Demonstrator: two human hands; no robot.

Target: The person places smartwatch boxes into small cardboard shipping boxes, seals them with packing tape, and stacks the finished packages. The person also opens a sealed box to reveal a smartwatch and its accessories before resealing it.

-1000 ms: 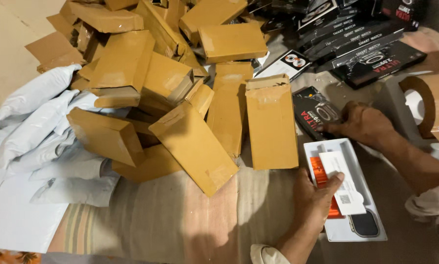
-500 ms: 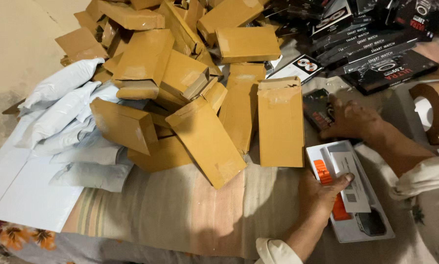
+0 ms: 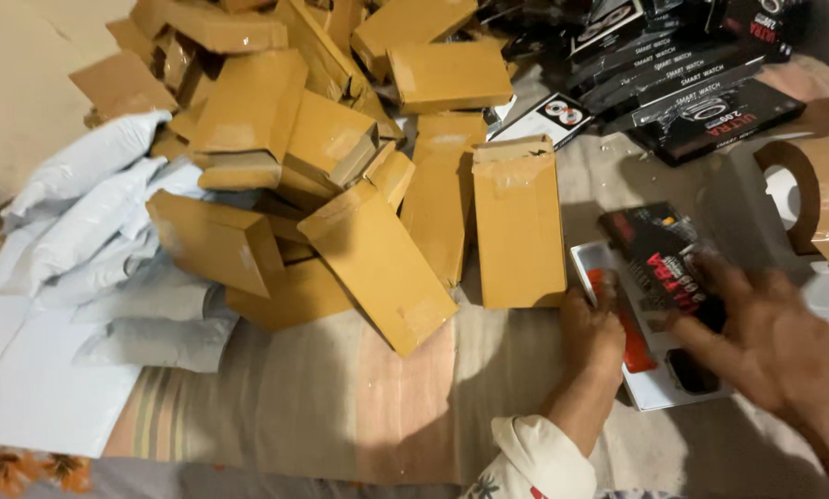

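A white box tray (image 3: 650,393) with an orange insert and a dark watch face in it lies on the cloth at lower right. My left hand (image 3: 590,328) grips the tray's left edge, a white patterned sleeve behind it. My right hand (image 3: 770,337), blurred by motion, holds a black printed box lid (image 3: 654,249) over the tray's upper part, fingers on the lid's lower right. The lid hides most of the tray's contents.
A big pile of brown cardboard boxes (image 3: 359,185) fills the middle and top. White poly mailers (image 3: 91,231) lie at left. Black printed boxes (image 3: 701,83) are stacked at top right. A brown tape roll (image 3: 825,194) stands at the right edge. A striped cloth (image 3: 340,407) covers the surface.
My right hand has brought the black lid from the right over the white tray. My left hand has shifted from the tray's insert to its left edge. The camera moved closer.
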